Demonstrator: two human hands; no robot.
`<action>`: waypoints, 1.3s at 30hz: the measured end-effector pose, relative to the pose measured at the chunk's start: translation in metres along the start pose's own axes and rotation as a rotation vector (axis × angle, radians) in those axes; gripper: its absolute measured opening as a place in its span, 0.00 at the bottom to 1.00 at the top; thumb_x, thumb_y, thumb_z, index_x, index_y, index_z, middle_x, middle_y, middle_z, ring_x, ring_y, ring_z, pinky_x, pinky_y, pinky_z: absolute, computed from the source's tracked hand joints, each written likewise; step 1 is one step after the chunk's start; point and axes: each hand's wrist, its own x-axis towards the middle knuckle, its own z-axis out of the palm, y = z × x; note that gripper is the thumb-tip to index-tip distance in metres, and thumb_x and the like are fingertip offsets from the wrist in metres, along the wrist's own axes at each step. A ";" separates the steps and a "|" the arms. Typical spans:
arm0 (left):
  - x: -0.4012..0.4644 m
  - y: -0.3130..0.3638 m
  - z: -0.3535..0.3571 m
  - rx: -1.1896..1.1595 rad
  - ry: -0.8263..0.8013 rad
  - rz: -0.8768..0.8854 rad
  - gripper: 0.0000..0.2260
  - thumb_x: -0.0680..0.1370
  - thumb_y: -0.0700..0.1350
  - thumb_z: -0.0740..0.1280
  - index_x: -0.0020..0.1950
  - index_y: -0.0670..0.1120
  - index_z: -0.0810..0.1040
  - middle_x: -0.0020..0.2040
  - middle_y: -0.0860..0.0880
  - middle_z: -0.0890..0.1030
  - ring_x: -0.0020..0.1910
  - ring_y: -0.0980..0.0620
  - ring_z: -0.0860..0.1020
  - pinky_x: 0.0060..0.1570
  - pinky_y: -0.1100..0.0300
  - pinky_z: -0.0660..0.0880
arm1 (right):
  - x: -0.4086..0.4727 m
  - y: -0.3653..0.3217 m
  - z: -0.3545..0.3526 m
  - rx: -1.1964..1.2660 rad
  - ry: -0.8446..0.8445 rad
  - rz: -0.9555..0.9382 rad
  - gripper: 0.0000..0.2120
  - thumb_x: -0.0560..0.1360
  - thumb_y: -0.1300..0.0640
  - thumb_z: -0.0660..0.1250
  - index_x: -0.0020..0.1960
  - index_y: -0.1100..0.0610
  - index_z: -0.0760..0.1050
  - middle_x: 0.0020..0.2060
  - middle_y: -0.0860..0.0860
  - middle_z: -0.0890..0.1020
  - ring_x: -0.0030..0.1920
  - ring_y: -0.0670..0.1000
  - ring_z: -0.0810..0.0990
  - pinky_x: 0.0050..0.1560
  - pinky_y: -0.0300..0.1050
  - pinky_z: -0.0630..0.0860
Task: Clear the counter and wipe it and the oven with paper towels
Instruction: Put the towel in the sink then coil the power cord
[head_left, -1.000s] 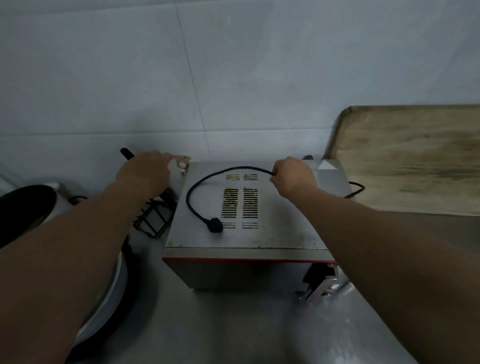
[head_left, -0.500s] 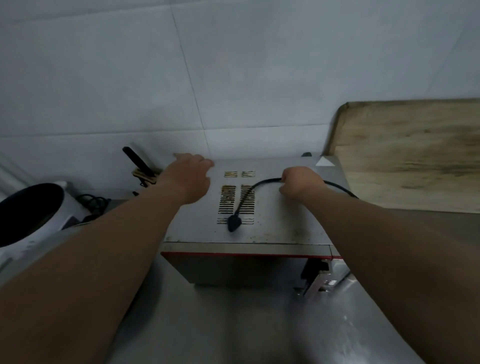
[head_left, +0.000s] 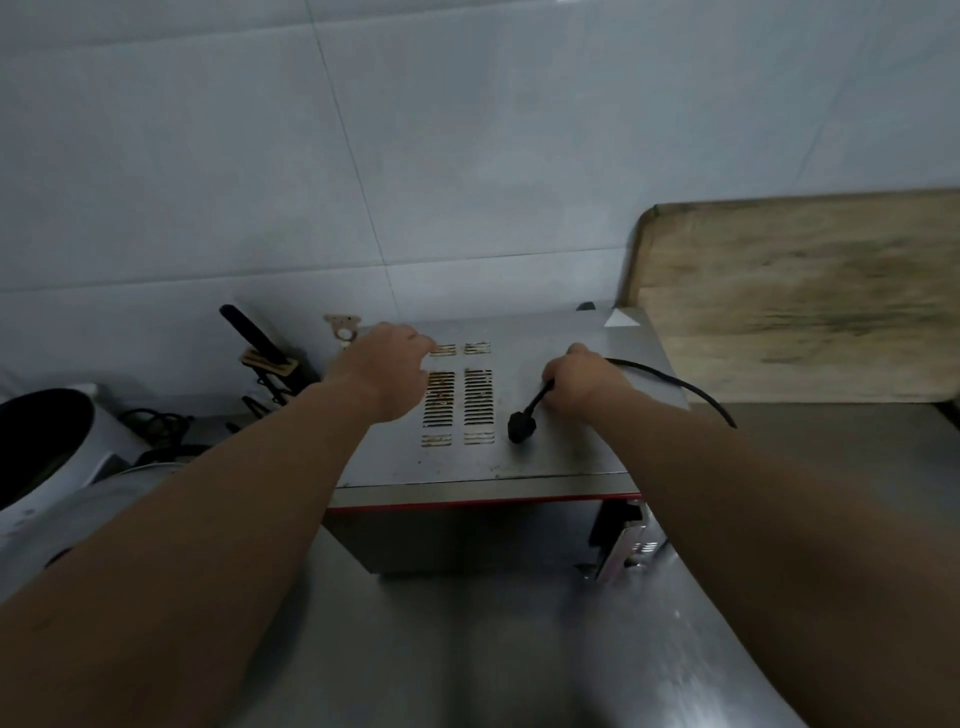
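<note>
The right hand (head_left: 582, 382) gripped the black cord (head_left: 675, 387) on top of the oven (head_left: 545, 452), its plug (head_left: 521, 427) lying just beside the vent slots (head_left: 457, 400). The left hand (head_left: 382, 371) rested on the oven's top left, fingers loosely bent, holding nothing. The oven sat on the steel counter (head_left: 467, 649) against the tiled wall (head_left: 415, 156). A wooden board (head_left: 805, 296) leaned at the right; a knife rack (head_left: 267, 364) and a white cooker (head_left: 57, 447) stood left. Both forearms reached forward.
</note>
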 end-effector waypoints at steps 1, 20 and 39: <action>-0.001 -0.003 0.001 -0.002 0.001 0.000 0.21 0.83 0.50 0.58 0.76 0.47 0.68 0.72 0.45 0.71 0.71 0.44 0.67 0.71 0.46 0.64 | 0.001 -0.001 0.000 0.001 0.003 0.001 0.13 0.77 0.54 0.65 0.60 0.53 0.79 0.55 0.55 0.70 0.56 0.58 0.75 0.60 0.51 0.75; -0.087 -0.139 0.004 -0.068 0.194 -0.324 0.17 0.81 0.43 0.60 0.69 0.44 0.75 0.67 0.43 0.76 0.68 0.42 0.69 0.67 0.47 0.69 | 0.057 -0.200 0.001 0.115 0.109 -0.382 0.17 0.80 0.46 0.62 0.59 0.57 0.78 0.56 0.58 0.73 0.53 0.59 0.75 0.51 0.47 0.72; -0.108 -0.205 0.020 -0.009 0.110 -0.470 0.18 0.81 0.43 0.59 0.71 0.44 0.73 0.69 0.42 0.75 0.68 0.41 0.68 0.70 0.50 0.64 | 0.072 -0.296 0.020 -0.196 -0.162 -0.598 0.15 0.79 0.57 0.61 0.62 0.59 0.78 0.60 0.58 0.80 0.58 0.59 0.78 0.56 0.47 0.76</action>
